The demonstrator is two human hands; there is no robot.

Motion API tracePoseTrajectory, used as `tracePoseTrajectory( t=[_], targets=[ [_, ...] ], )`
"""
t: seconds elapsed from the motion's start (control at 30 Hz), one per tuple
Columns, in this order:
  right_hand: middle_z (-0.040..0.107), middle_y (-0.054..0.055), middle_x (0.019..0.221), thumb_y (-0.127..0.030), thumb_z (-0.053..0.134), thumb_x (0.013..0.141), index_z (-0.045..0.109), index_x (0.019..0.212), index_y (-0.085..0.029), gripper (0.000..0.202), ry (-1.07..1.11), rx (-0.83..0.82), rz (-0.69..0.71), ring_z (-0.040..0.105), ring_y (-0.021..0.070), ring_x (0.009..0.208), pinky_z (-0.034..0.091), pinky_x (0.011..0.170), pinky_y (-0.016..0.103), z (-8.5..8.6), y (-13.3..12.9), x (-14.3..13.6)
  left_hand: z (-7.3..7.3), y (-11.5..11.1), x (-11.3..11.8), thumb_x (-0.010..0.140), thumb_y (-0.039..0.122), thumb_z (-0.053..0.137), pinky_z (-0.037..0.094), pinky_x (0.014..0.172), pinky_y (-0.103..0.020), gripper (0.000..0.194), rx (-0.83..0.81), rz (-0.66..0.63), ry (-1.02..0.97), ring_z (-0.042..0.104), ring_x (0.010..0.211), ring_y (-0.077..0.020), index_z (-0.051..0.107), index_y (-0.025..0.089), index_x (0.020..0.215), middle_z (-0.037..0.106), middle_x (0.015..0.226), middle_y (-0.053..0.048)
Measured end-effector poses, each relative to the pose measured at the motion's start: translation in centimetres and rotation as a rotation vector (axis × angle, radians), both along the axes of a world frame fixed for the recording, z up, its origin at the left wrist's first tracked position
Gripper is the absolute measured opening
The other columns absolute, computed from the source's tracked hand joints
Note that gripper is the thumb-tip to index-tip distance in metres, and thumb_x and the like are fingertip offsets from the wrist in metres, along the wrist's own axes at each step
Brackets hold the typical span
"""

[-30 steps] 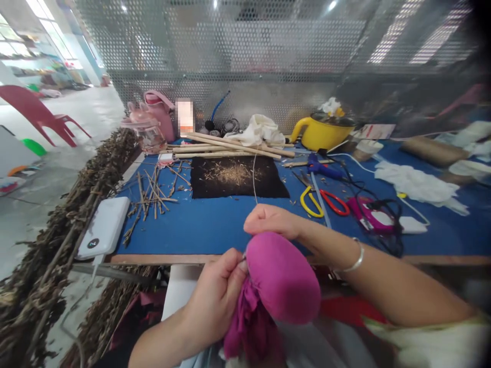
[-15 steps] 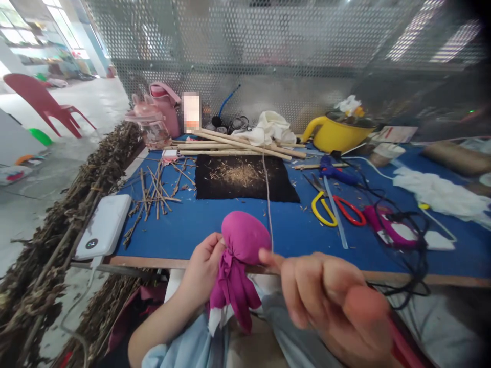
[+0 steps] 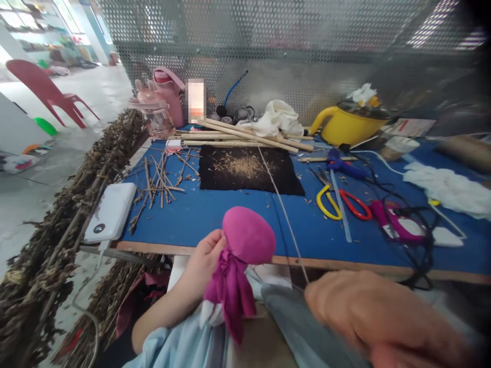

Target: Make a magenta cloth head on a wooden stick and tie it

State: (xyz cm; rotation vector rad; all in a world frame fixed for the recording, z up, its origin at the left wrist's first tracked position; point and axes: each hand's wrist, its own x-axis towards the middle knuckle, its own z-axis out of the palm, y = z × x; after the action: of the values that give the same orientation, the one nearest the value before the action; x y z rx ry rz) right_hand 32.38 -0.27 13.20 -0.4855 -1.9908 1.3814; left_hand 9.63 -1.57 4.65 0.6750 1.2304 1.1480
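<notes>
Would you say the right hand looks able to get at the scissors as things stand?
Probably yes: the scissors lie in plain view beyond the right hand, though a translucent stick lies between their handles, and string running to that hand might hinder it.

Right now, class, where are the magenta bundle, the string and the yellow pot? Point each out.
Magenta bundle (image 3: 249,236), head view: its rounded top.
String (image 3: 283,206), head view: its straight middle stretch.
Yellow pot (image 3: 348,129), head view: its side wall.

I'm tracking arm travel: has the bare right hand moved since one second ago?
Yes: rightward and downward in the view. Against the yellow-and-red-handled metal scissors, the bare right hand went from their left to below them.
</notes>
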Motion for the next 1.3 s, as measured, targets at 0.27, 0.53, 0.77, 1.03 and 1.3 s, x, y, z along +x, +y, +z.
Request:
tracePoseTrajectory(
  t=[0.27,0.53,0.77,1.03,1.3],
  targets=[
    [0.059,0.0,0.06,-0.037,0.061,0.084,0.061,0.06,-0.017,0.031,-0.102,-0.409,0.075,0.059,0.0138,0.063,0.05,0.075,0.031,2.5,8.7,-7.1,0.1,-1.6,3.4,0.092,0.038,0.04,0.035,0.063,-0.023,0.029,0.199,-0.287,0.422,0.043,0.066,-0.0122,0.047,0.02,0.071,0.049,0.066,0.003],
    [0.025,-0.012,0.046,-0.039,0.063,0.083,0.034,0.059,-0.02,0.042,0.315,-1.327,-0.148,0.024,0.0042,0.038,0.043,0.049,0.018,-6.0,8.3,-8.6,1.5,-3.0,2.9,0.09,0.043,0.046,0.04,0.072,-0.022,0.029,0.149,-0.238,0.197,0.05,0.076,-0.012,0.058,0.018,0.08,0.06,0.079,0.001],
    [0.029,-0.006,0.047,-0.064,0.053,0.079,0.029,0.053,-0.022,0.055,0.189,-0.515,-0.426,0.024,0.0095,0.044,0.025,0.043,0.025,-7.2,1.8,-5.3,1.2,-2.3,1.0,0.075,0.054,0.063,0.039,0.06,-0.021,0.037,0.079,0.085,-0.014,0.045,0.061,-0.0101,0.054,0.018,0.074,0.053,0.066,0.003],
    [0.023,-0.007,0.048,-0.045,0.073,0.068,0.024,0.05,-0.021,0.058,-0.197,0.005,-0.591,0.022,0.008,0.046,0.019,0.044,0.025,-6.1,0.4,-4.1,0.5,-1.3,1.6,0.083,0.05,0.054,0.039,0.062,-0.023,0.033,0.093,0.011,0.097,0.045,0.062,-0.0112,0.05,0.018,0.073,0.05,0.065,0.004],
    [0.022,-0.007,0.05,-0.042,0.064,0.072,0.024,0.05,-0.022,0.049,-0.122,-0.038,-0.754,0.022,0.0083,0.05,0.023,0.047,0.025,-6.2,6.4,-6.9,1.3,4.2,1.0,0.093,0.033,0.037,0.034,0.063,-0.024,0.026,0.321,0.159,0.781,0.049,0.062,-0.0125,0.053,0.019,0.077,0.056,0.067,0.002]
  ],
)
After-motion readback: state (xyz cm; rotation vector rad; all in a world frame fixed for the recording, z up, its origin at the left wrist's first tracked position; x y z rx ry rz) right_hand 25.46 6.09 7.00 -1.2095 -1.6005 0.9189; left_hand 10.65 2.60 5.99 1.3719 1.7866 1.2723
